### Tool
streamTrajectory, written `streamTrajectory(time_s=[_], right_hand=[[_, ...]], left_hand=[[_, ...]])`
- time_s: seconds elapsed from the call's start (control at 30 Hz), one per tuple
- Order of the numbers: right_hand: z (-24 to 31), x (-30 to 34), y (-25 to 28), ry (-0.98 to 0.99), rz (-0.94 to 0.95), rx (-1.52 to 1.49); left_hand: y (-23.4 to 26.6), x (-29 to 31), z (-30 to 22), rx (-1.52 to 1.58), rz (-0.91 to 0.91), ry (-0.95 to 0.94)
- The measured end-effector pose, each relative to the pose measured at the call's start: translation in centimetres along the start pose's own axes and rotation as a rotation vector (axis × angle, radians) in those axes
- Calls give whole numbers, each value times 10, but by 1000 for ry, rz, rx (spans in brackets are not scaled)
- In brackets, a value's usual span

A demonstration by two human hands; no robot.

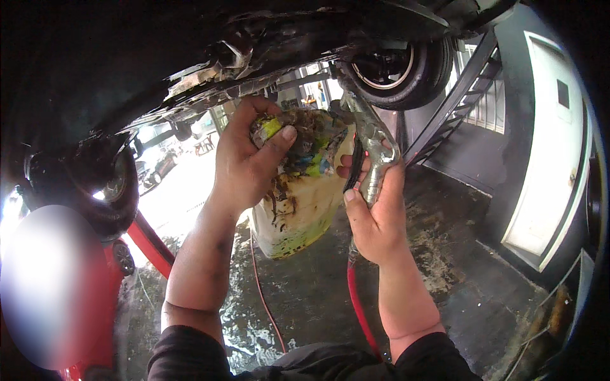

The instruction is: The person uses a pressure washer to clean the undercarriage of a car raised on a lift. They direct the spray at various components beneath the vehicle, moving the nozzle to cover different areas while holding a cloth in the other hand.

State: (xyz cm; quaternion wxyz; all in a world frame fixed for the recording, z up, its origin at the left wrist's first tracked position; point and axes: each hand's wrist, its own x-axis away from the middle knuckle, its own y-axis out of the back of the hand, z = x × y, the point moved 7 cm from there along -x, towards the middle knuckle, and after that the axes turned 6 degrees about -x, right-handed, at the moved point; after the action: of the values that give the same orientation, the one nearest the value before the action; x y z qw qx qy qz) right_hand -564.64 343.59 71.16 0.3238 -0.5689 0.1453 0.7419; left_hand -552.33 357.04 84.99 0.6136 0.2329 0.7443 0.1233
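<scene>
Hanging beneath the raised vehicle (133, 70), the stained jug (295, 219) is grasped at its grimy upper end by the left hand (250, 155), while the right hand (381, 222) grips a metal spray gun (375, 136). The jug looks thin-walled, flexible and probably slick, favouring that upper hold; the gun appears rigid and heavier, best held by its handle.

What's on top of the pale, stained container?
Over the upper part of the container is crumpled, grimy, multicoloured material, gripped by the left hand. What the material covers, including any opening, can't be seen.
</scene>
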Motion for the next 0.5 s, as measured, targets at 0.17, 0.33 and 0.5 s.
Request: streamTrajectory(time_s=[0.17, 0.33, 0.5], right_hand=[[-3, -9, -9, 63, 90, 91], [-11, -22, -34, 5, 62, -60], [-13, -32, -52, -28, 37, -13]], left_hand=[[18, 11, 9, 95, -101, -73], [44, 7, 27, 101, -160, -109], [68, 4, 38, 14, -200, -166]])
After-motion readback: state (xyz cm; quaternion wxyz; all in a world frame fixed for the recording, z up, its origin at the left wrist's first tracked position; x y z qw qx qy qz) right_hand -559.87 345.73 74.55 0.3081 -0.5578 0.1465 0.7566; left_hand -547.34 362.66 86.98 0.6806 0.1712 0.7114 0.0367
